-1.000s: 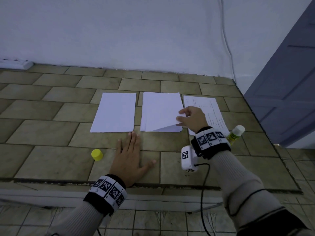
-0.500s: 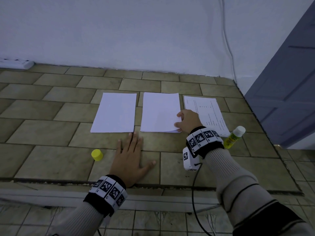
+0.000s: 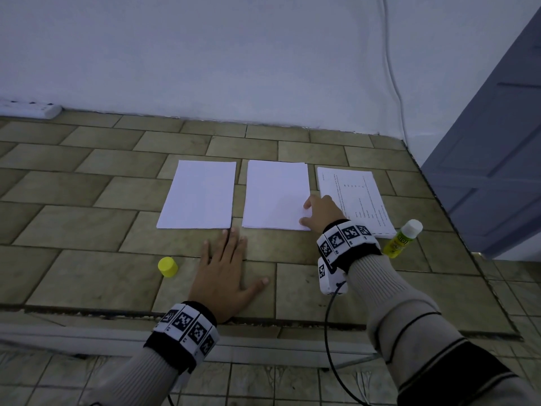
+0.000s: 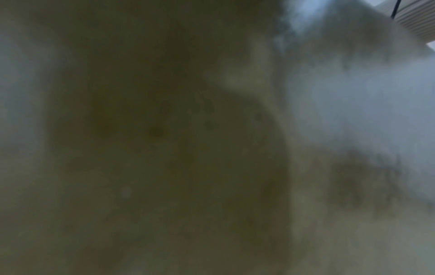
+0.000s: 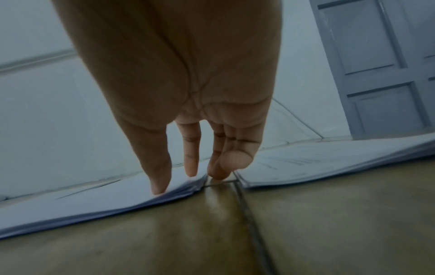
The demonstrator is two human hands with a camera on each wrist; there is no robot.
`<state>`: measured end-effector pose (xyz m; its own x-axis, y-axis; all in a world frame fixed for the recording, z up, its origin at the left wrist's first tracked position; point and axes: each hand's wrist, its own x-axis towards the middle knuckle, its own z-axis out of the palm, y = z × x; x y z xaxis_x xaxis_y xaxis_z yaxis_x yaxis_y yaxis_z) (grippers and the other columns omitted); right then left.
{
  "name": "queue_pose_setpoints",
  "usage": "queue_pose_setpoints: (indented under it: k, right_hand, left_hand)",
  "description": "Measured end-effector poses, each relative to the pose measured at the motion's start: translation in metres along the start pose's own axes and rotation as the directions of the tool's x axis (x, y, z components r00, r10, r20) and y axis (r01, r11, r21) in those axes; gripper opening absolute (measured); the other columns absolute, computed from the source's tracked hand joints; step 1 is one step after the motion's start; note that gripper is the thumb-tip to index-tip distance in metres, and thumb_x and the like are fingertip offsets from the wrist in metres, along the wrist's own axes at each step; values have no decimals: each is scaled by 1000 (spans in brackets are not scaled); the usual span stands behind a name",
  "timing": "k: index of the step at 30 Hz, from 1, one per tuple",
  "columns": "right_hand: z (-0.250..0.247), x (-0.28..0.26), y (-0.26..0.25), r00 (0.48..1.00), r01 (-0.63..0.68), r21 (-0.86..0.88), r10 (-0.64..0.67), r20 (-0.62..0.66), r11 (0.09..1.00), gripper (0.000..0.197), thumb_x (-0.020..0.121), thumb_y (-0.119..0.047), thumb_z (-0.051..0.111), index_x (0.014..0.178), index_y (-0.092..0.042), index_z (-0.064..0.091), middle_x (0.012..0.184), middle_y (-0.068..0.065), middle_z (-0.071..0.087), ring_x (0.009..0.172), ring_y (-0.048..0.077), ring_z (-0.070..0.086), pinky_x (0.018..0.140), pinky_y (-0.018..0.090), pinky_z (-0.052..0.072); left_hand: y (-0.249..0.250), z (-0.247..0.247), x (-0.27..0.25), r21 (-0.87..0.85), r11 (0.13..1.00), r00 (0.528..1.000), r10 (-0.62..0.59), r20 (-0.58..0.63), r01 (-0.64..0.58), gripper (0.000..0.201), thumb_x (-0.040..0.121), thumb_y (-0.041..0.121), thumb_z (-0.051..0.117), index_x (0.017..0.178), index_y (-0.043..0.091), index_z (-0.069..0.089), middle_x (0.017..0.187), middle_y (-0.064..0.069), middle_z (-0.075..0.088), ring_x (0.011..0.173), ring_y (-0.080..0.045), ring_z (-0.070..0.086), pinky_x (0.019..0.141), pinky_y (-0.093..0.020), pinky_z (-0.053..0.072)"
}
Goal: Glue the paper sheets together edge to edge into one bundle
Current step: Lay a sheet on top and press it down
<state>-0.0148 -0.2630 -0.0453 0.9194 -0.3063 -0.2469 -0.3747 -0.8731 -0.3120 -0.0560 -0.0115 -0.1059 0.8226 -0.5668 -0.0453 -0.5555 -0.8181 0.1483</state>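
Three paper stacks lie side by side on the tiled surface: a blank left stack (image 3: 199,196), a blank middle stack (image 3: 275,191) and a printed right stack (image 3: 354,194). My right hand (image 3: 320,210) rests at the middle stack's near right corner. In the right wrist view its thumb (image 5: 157,176) touches the top of the middle stack (image 5: 82,202), and the other fingers point down into the gap beside the printed stack (image 5: 329,163). My left hand (image 3: 224,273) lies flat on the tiles, fingers straight, just short of the stacks. The left wrist view is dark and blurred.
A yellow-green glue stick (image 3: 402,240) with a white tip lies right of my right wrist. Its yellow cap (image 3: 167,266) stands left of my left hand. A power strip (image 3: 29,108) sits at the back left wall. A grey-blue door (image 3: 491,171) bounds the right.
My right hand has lowered the lifted corner of the middle stack's top sheet, which now lies flat. The hand moved nearer and lower with it. My left hand stayed still.
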Motion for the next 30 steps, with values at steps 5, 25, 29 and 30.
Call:
queue_pose_setpoints:
  k: [5,25,29,30]
  right_hand:
    - [-8,-10,7,991,28,190,-3,-131,981,40,92,-29,58,126,-9,52,127,16,48,108,28,55,89,34,45]
    - [-46,-110,92,777,-174,593,479,-407,786,82,80,-33,75,138,5,31,130,23,48,119,34,47,87,38,37]
    - [-32,-105,111,811,-206,589,473,-343,781,66,75,-37,78,117,4,46,106,20,57,96,34,56,72,35,39]
    - [-30,-104,112,819,-222,579,473,-326,785,61,77,-36,77,113,2,47,99,16,55,91,32,55,70,35,38]
  left_hand:
    - [1,-4,-1,2,1000,1000,-6,19,6,112,75,87,-9,156,11,10,163,-7,-3,149,-22,-11,120,-51,-6]
    - [-34,-96,65,-178,932,947,-322,-15,314,69,97,55,42,149,10,31,154,-11,34,141,-28,31,114,-48,26]
    - [-45,-84,84,-16,886,880,-458,122,463,66,93,57,50,135,8,42,139,-14,43,125,-33,44,100,-46,41]
    - [-46,-81,86,11,881,871,-470,146,473,66,91,59,52,133,9,44,137,-13,44,123,-34,46,97,-46,43]
